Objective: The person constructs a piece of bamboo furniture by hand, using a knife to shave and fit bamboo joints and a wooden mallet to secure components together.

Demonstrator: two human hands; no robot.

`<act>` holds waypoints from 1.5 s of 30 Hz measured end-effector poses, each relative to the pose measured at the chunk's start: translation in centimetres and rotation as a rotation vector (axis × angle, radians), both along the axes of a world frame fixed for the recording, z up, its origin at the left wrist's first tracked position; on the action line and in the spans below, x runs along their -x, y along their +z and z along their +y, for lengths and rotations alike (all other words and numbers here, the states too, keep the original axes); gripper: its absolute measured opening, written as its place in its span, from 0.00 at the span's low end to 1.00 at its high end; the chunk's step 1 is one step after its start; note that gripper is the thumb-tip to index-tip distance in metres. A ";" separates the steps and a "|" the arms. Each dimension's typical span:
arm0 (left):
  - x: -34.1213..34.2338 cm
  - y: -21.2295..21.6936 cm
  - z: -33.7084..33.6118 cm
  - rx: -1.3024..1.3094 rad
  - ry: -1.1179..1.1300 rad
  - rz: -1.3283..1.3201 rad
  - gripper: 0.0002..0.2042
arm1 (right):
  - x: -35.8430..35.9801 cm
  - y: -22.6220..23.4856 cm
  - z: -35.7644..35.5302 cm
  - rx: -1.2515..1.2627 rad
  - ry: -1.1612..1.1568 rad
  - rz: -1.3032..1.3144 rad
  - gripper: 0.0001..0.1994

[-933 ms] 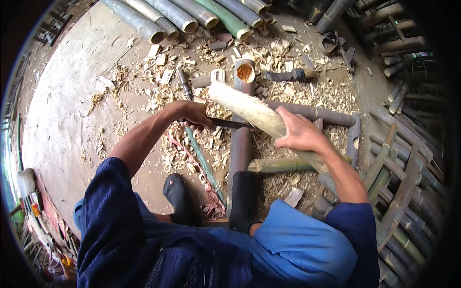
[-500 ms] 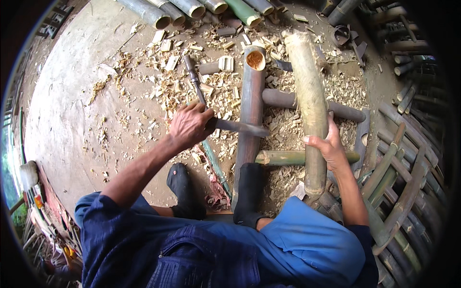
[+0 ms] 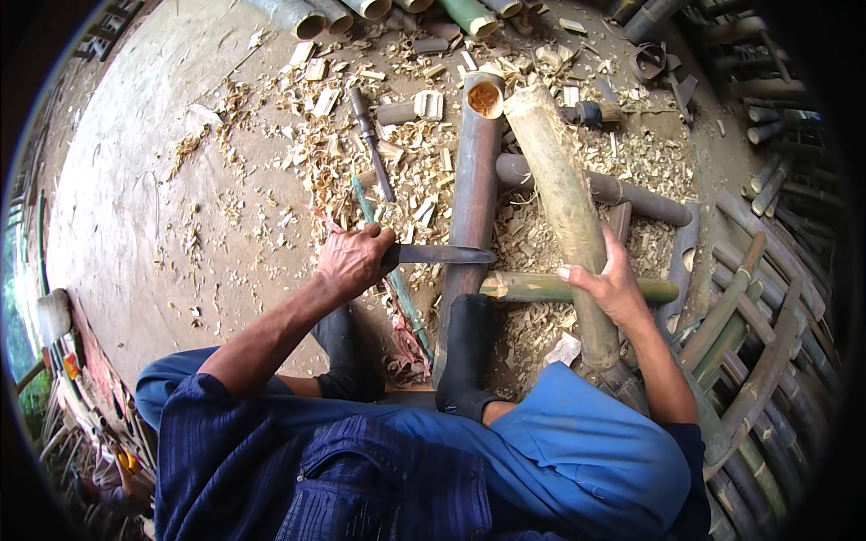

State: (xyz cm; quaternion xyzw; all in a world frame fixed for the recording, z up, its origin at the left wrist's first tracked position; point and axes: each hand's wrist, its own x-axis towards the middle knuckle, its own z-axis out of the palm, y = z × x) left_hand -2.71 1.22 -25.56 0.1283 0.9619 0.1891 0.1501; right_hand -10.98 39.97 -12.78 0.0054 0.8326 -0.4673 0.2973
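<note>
My left hand (image 3: pixel 354 261) is closed round the handle of a long knife (image 3: pixel 444 255). The blade points right and lies across, or just above, an upright-lying dark bamboo post (image 3: pixel 475 176) with a hole near its top. My right hand (image 3: pixel 612 281) grips a thick, pale, scraped bamboo pole (image 3: pixel 561 176), fingers behind it and thumb in front. The pole slants, its far end toward the left and its near end by my right knee. It passes over the frame's dark crossbar (image 3: pixel 649 203) and greenish crossbar (image 3: pixel 528 288). Blade and pale pole are apart.
A dark-handled chisel (image 3: pixel 368 135) lies among wood shavings (image 3: pixel 316 171). Cut bamboo tubes (image 3: pixel 469 16) lie along the far edge. Bamboo frames and poles (image 3: pixel 753 361) crowd the right. My sock-covered foot (image 3: pixel 467 347) rests against the post's near end.
The pale pole's far end has swung left, tilting it more. My left hand and knife have come slightly nearer to me, leaving the chisel fully in view.
</note>
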 end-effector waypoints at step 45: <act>2.1 -1.1 0.9 0.192 -0.044 -0.158 0.08 | 2.9 -4.3 -0.2 -0.691 1.194 0.757 0.31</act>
